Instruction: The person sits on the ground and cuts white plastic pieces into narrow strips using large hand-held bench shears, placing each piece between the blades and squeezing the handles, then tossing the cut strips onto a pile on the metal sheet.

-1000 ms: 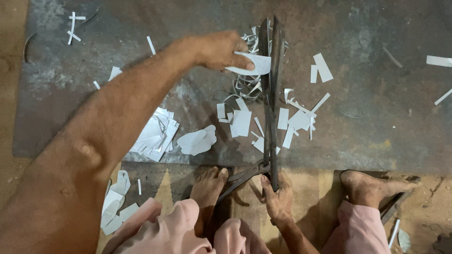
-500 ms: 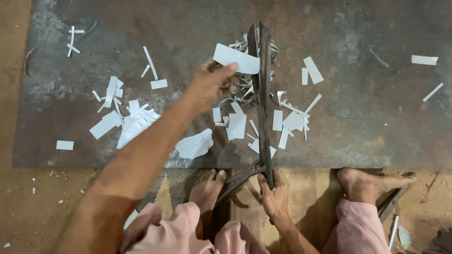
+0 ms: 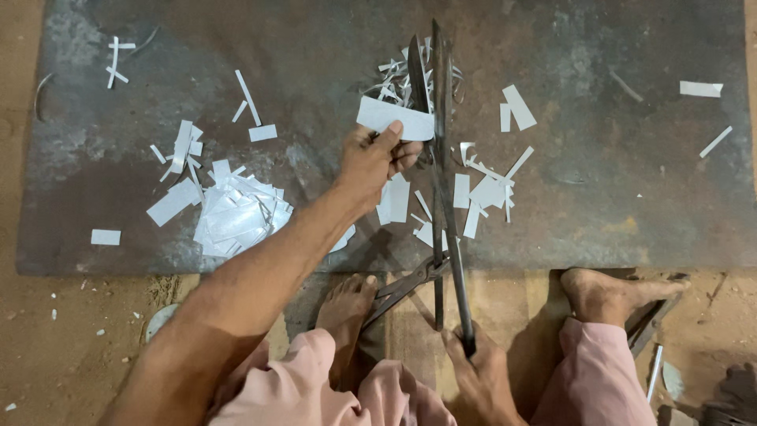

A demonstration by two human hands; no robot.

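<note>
Left hand point(image 3: 377, 160) pinches a white sheet piece point(image 3: 394, 118) against the long shears point(image 3: 438, 158); right hand point(image 3: 473, 371) grips their handle. Best keep fingers left of the blades.

Scene lit warmly and rather dimly from above. Soft shadows cast under left forearm point(image 3: 260, 276) and beside shears point(image 3: 440, 181). Pale glare seen on white metal strips point(image 3: 236, 217). Dark steel plate point(image 3: 615, 189) rendered mottled, low in contrast. Near sleeve and knees slightly blurred. Corners darkened mildly.
</note>
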